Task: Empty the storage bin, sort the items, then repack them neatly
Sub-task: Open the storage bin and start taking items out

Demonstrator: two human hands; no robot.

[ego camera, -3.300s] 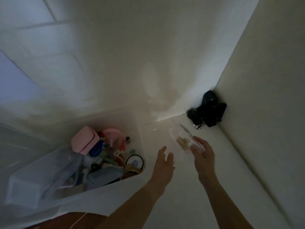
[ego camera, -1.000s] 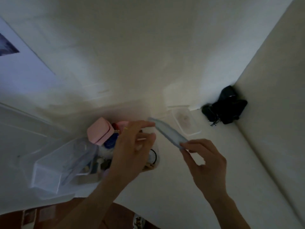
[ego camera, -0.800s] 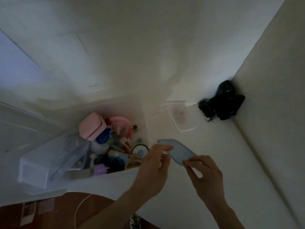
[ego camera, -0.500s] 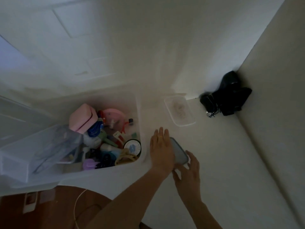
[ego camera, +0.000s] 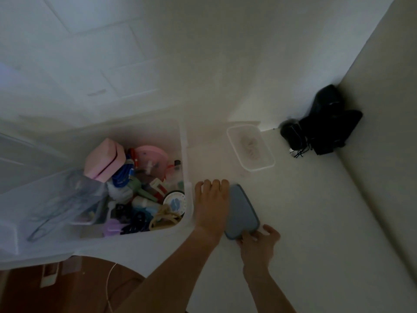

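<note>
The white storage bin [ego camera: 185,152] stands at the left, filled with several small items: a pink case [ego camera: 105,159], a pink round lid [ego camera: 151,154], a round tin [ego camera: 174,202], a clear plastic box [ego camera: 56,199]. Right of the bin a blue-grey lid [ego camera: 242,213] lies flat on the white surface. My left hand [ego camera: 211,204] rests flat, palm down, against the lid's left edge. My right hand [ego camera: 259,242] has its fingertips on the lid's near corner. Beyond the lid sits a small clear container [ego camera: 257,169], uncovered, with something pale inside.
Black objects with thin cords [ego camera: 322,129] are bunched in the far right corner where the surface meets a wall. White walls close in behind and on the right. Brown floor [ego camera: 67,290] with a thin white cord shows below the bin.
Both hands brought the blue-grey lid down from the air and laid it flat beside the bin. The clear container now sits uncovered farther back.
</note>
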